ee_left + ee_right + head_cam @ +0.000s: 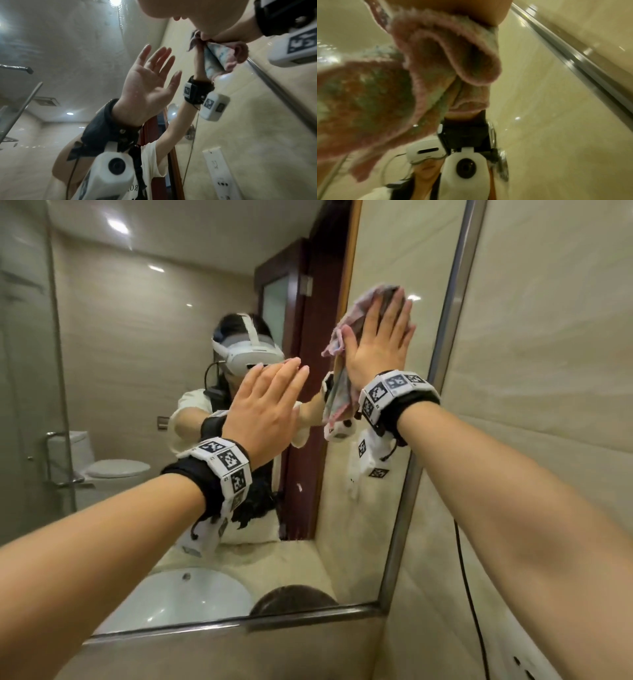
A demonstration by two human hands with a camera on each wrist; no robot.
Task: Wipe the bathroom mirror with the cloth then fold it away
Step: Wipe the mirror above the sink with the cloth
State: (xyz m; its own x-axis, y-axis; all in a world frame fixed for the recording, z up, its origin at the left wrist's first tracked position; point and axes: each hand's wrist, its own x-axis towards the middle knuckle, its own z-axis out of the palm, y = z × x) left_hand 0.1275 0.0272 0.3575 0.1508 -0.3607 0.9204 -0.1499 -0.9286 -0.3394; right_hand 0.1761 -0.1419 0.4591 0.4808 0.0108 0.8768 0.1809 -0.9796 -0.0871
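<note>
Right hand [378,344], fingers flat, pressing crumpled fluffy pink-and-teal cloth [346,333] on glossy mirror [171,344], upper right of frame by steel frame strip [445,337]. Left hand [263,412] flat, holding nothing, centre.

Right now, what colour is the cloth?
Pink with pale blue-green patches; the cloth shows best in the right wrist view.

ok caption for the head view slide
Right hand presses cloth flat against mirror; left hand open alongside.
</note>
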